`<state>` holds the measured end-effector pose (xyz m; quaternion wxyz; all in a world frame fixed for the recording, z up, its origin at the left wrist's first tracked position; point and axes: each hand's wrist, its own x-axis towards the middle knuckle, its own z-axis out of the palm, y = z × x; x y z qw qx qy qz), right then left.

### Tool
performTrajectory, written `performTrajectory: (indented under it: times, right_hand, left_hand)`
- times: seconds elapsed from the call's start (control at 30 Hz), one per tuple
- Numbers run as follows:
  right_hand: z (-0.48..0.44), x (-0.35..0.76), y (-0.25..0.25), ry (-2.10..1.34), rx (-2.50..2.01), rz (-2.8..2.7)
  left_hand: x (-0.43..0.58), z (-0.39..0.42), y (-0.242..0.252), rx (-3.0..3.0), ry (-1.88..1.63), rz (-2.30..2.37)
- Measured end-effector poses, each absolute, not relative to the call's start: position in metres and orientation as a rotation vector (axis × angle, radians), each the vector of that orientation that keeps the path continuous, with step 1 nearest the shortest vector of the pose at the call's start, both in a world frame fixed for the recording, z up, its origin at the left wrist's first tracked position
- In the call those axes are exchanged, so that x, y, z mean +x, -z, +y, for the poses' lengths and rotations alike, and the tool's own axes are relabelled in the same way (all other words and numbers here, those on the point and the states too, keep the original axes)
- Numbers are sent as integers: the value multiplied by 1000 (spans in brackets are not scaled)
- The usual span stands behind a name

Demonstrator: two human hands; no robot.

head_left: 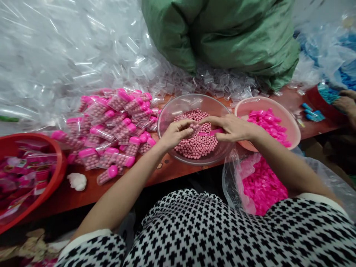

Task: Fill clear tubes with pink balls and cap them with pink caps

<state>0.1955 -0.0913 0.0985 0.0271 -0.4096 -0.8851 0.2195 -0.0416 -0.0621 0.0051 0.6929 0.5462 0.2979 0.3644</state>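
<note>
Over the clear bowl (162,128) of small pink balls (196,148), my left hand (175,134) grips a small clear tube (195,128) filled with pink balls between thumb and fingers. My right hand (233,127) comes in from the other side, its index fingertip at the tube's end. A bright pink cap (216,131) sits between the thumb and index finger of this hand; the other fingers are partly hidden. To the left lies a heap of filled tubes with pink caps (111,128). On the right, a pale pink basin (294,129) contains loose pink caps (268,124).
Behind the bowl are many empty clear tubes (222,85) and a large green sack (230,40). A red basin (59,155) of pink packets and a white wad (77,181) are at left. A plastic bag of pink pieces (263,185) hangs below; another person's hand (346,102) is far right.
</note>
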Motion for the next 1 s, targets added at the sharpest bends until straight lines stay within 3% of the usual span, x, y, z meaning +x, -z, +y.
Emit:
performTrajectory:
  times: [0.4, 0.63, 0.83, 1.0]
  right_hand:
    - [-87, 198, -91, -394, -1469, -2867]
    - [-86, 204, -90, -785, -1250, -2630]
    - [-85, 200, -72, -1150, -1339, -1976]
    - [-86, 197, -59, -1251, -1300, -1726]
  left_hand:
    - [-42, -61, 4, 1342, -940, 853]
    - [-42, -61, -3, 1122, -888, 741]
    - [-43, -62, -13, 904, -938, 697]
    - [-42, -60, -11, 916, -967, 703]
